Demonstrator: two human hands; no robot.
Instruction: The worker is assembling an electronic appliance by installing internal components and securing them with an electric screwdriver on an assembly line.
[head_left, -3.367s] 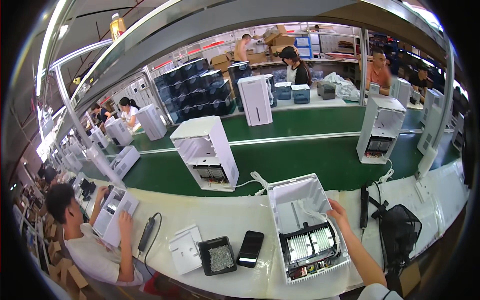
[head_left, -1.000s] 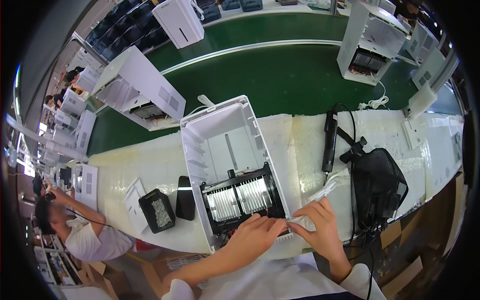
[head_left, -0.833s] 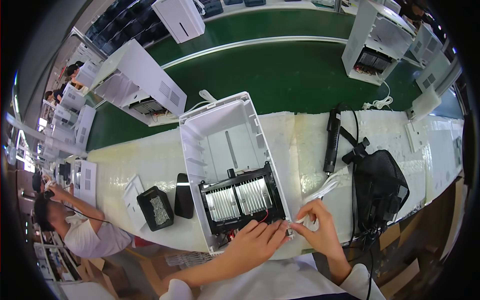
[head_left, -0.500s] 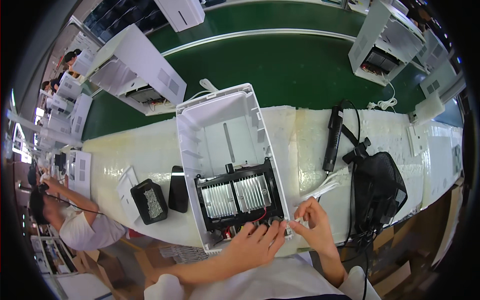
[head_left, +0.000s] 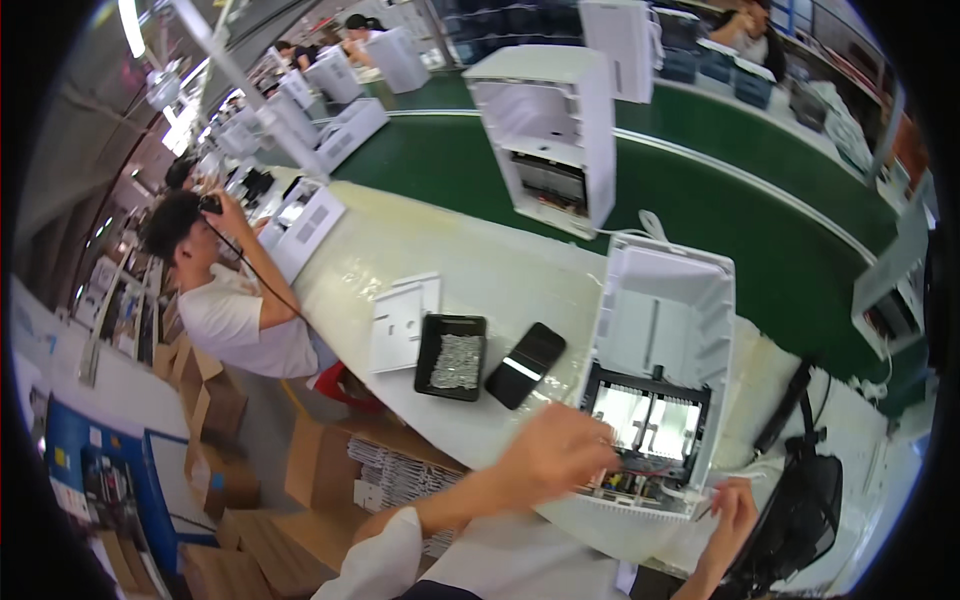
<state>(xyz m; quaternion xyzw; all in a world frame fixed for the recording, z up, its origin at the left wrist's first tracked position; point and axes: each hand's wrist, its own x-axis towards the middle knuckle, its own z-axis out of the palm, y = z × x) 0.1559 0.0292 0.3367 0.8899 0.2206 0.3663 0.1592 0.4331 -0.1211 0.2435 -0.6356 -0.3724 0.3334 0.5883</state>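
Note:
A white appliance housing (head_left: pixel 665 285) lies open on the bench in front of me. Its near half holds a black frame with two finned metal heat sinks (head_left: pixel 648 420), and small wires and parts (head_left: pixel 630 482) show below it. My left hand (head_left: pixel 560 455), smeared by motion, is over the housing's near left edge; its fingers cannot be read. At the near right corner, my right hand (head_left: pixel 735 515) has curled fingers beside a small white piece (head_left: pixel 688 494); what it grips is hidden. A white cable (head_left: pixel 752 470) lies just beyond that hand.
Left of the housing are a black phone (head_left: pixel 526 366), a black tray of small screws (head_left: pixel 457 362) and white plates (head_left: pixel 398 325). A black power screwdriver (head_left: pixel 783 408) and black mesh bag (head_left: pixel 800 520) lie right. Another housing (head_left: pixel 545 130) stands beyond; a co-worker (head_left: pixel 235 300) works left.
My view has swung left, so the housing appears farther right. My left hand has moved off the wiring to the housing's left edge. The right hand stays by the near right corner.

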